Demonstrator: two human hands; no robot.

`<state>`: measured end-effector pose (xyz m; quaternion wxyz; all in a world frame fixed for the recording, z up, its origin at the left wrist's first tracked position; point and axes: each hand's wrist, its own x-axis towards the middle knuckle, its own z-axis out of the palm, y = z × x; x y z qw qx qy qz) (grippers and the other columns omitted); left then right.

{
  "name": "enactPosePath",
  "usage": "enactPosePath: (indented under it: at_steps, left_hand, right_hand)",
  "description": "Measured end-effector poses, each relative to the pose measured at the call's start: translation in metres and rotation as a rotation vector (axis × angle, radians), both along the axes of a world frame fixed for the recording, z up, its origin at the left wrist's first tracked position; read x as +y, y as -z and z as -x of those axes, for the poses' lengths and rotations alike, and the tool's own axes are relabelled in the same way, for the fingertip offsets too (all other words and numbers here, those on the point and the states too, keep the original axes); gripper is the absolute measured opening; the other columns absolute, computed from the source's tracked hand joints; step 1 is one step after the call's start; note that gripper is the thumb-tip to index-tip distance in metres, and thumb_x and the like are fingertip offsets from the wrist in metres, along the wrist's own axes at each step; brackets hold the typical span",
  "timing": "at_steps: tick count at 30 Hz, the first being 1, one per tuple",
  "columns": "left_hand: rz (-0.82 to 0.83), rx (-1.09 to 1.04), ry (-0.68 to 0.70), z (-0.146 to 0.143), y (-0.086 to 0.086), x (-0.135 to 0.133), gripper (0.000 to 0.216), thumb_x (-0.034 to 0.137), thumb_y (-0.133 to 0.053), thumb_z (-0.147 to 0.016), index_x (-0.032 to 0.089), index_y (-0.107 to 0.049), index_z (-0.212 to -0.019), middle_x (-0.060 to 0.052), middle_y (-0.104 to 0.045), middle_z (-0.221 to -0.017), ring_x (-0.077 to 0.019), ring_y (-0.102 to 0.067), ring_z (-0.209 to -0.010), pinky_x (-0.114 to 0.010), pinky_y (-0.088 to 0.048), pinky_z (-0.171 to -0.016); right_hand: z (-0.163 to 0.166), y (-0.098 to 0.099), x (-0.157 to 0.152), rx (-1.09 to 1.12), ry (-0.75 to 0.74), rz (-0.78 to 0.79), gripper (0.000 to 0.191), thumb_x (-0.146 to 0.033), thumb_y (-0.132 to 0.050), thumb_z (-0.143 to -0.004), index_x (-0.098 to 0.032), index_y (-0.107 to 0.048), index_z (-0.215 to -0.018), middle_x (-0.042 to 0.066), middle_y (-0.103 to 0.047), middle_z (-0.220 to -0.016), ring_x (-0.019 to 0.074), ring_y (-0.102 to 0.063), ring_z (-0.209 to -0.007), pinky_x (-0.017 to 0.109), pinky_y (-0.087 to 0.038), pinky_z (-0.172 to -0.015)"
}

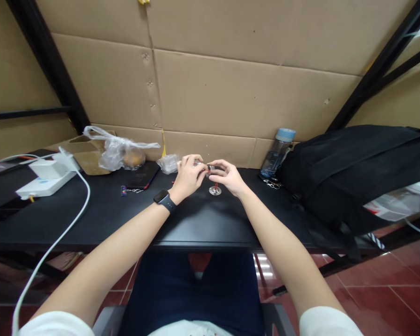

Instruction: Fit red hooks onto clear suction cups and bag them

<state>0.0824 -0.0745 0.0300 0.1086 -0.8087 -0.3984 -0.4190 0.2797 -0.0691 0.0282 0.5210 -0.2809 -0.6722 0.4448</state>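
Note:
Over the far middle of the black table, my left hand [189,176] is closed, with thumb and fingers pinched on a small shiny silver piece with red on it [209,171]. From the other side my right hand [229,177] curves its thumb and fingers round the same piece. My fingers cover much of it, so its exact kind is hidden. Just below, a round silver disc [215,191] with a red part rising from it rests on the table. A bit of red also shows beside my left hand, mostly hidden.
Left: a white power strip [44,183] with a cable, a cardboard box [86,154], a plastic bag [117,151], a black phone [143,175] and crumpled clear plastic [169,164]. Right: a water bottle [276,154] and a black backpack [353,172]. Cardboard [210,93] walls the back.

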Motion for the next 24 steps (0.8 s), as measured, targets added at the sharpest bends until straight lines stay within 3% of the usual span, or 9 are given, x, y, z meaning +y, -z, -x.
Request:
enactPosePath:
  at_steps: [17, 24]
  left_hand:
    - [-0.023, 0.051, -0.025, -0.0019, 0.0007, -0.0038, 0.019, 0.029, -0.052, -0.098, 0.026, -0.070, -0.102, -0.011, -0.057, -0.130, -0.0343, -0.038, -0.126, -0.053, -0.030, -0.098]
    - [-0.004, 0.012, -0.026, -0.0004, -0.0005, -0.0019, 0.015, 0.031, -0.058, -0.095, 0.023, -0.071, -0.094, -0.012, -0.056, -0.128, -0.0346, -0.041, -0.124, -0.052, -0.031, -0.097]
  right_hand:
    - [0.0052, 0.0054, 0.0018, 0.014, 0.057, 0.058, 0.049, -0.039, -0.090, -0.059, -0.020, -0.066, -0.097, 0.007, -0.070, -0.119, 0.0221, -0.072, -0.099, 0.040, -0.057, -0.097]
    - [-0.0011, 0.0063, 0.0065, -0.082, 0.049, 0.070, 0.036, -0.049, -0.081, -0.072, -0.018, -0.071, -0.087, 0.008, -0.070, -0.116, 0.0199, -0.069, -0.094, 0.032, -0.059, -0.080]
